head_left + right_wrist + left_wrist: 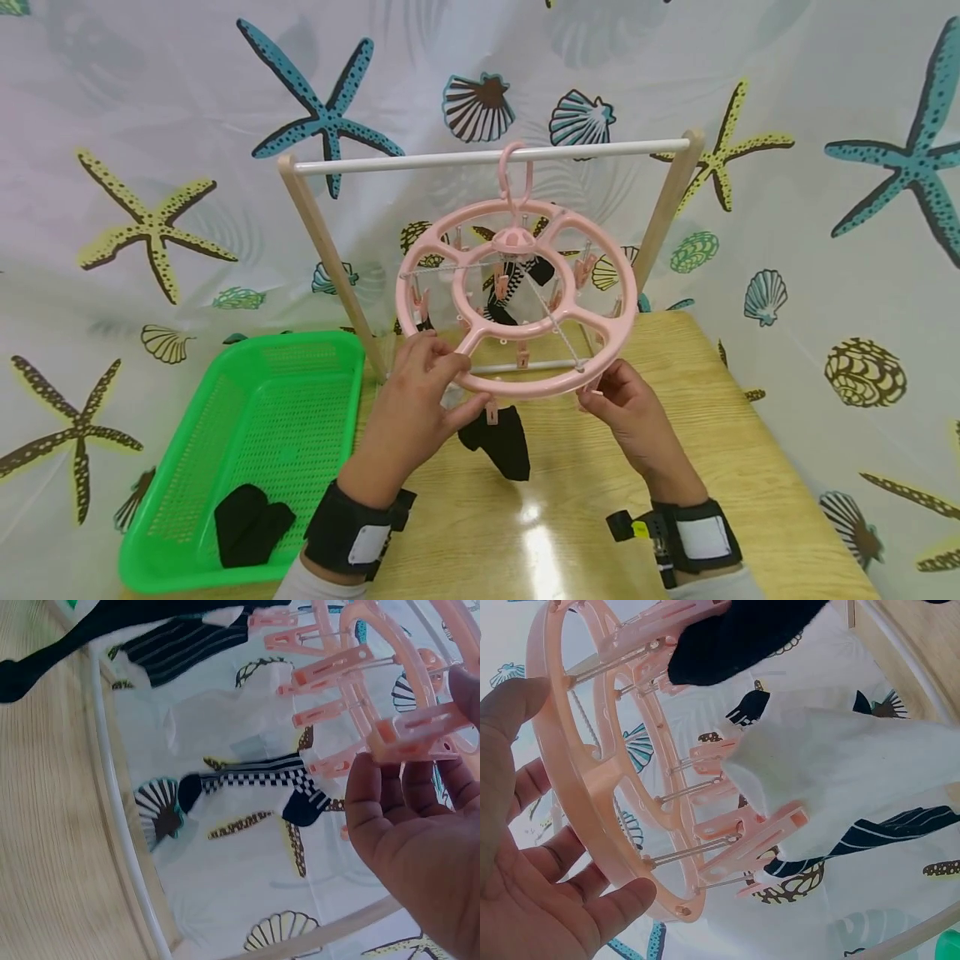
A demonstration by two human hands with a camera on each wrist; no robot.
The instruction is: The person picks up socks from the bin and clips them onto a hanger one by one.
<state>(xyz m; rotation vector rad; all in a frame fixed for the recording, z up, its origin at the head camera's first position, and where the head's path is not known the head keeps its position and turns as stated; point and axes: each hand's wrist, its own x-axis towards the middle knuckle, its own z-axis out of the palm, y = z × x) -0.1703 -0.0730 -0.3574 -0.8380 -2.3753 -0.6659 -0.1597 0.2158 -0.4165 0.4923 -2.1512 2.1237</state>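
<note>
A pink round clip hanger point(618, 329) hangs by its hook from a white rail, tilted toward me. My left hand point(423, 392) holds its front-left rim, fingers around the edge. At the front-right rim, my right hand point(626, 408) pinches a pink clothespin point(427, 731) from the hanger. A checkered, striped sock point(255, 776) hangs from the clips, as does a white sock point(840, 757) with a dark striped part. A black sock point(506, 442) dangles below the front rim; in the left wrist view, a dark sock point(742, 637) hangs from a clip near the top.
A green basket point(247, 379) stands at the left with a black sock point(251, 525) inside. The white rail point(420, 162) rests on wooden posts point(326, 250) on the wooden table point(660, 358). A patterned curtain point(787, 208) stands close behind.
</note>
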